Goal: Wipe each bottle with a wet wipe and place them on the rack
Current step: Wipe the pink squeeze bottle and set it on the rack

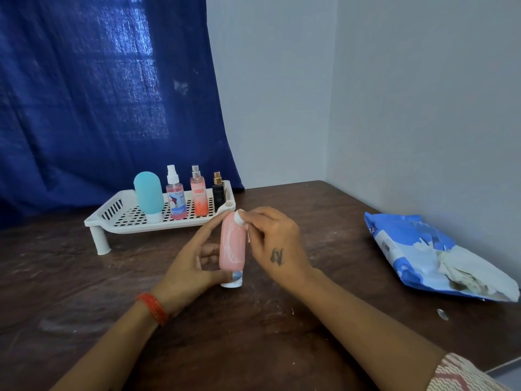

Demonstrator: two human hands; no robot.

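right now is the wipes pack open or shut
Open: the wipes pack lies flat on the table, and crumpled white wipes spill from its torn near end.

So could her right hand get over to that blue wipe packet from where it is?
Probably yes. The right hand is pinching a wipe against the pink bottle, but only bare table lies between it and the wipe packet.

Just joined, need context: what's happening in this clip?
A person is wiping a pink bottle over the wooden table. The left hand holds it near its white cap; the right hand rubs a wet wipe on its top end. Four bottles already stand on the white rack. The wipes pack lies to the right.
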